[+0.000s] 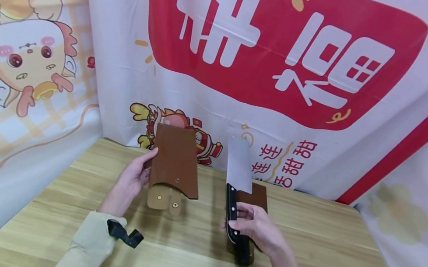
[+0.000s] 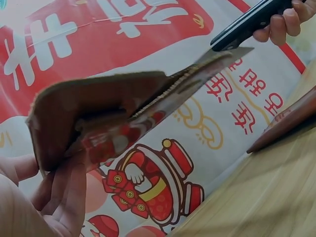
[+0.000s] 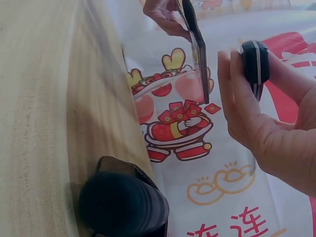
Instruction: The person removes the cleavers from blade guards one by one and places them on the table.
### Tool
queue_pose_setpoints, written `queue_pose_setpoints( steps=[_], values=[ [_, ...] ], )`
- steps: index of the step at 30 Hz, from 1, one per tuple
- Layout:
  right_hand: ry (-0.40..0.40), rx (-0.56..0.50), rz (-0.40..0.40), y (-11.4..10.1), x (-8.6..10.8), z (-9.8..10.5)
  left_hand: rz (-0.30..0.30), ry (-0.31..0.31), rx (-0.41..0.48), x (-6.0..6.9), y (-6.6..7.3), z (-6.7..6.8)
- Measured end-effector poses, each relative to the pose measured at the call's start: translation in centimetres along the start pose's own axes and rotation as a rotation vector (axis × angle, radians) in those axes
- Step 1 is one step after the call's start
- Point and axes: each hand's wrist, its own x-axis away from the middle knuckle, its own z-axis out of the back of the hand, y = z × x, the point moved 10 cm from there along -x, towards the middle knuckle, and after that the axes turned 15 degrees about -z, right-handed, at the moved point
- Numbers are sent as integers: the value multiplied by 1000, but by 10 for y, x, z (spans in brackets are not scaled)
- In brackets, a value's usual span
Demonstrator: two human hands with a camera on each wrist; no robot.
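Note:
My left hand [image 1: 135, 175] holds a brown leather knife sheath [image 1: 176, 155] by its left edge, raised above the table. Two tan snap straps hang from the sheath's lower end, and its open mouth [image 2: 94, 108] shows in the left wrist view. In my right hand [image 1: 256, 226] is a cleaver [image 1: 240, 163], gripped by its black riveted handle with the bare blade pointing up. The blade stands apart from the raised sheath in the head view. Under the right hand, a second knife with a black handle [image 3: 118, 202] lies on the table in another brown sheath [image 1: 259, 196], partly hidden.
The light wooden table [image 1: 169, 251] ends at a printed white and red cloth [image 1: 287, 49] hanging behind it. More cloth [image 1: 20, 129] hangs along the left and right sides. A black strap mount [image 1: 125, 233] sits on the left wrist.

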Motion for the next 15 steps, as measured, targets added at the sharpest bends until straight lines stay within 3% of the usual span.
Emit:
queue_pose_setpoints(
  steps=[7, 15],
  values=[
    [42, 0, -18, 5, -2, 1, -10, -50, -41, 0, 2, -2],
    [37, -32, -14, 5, -5, -1, -4, -44, -28, 1, 3, -3]
  ],
)
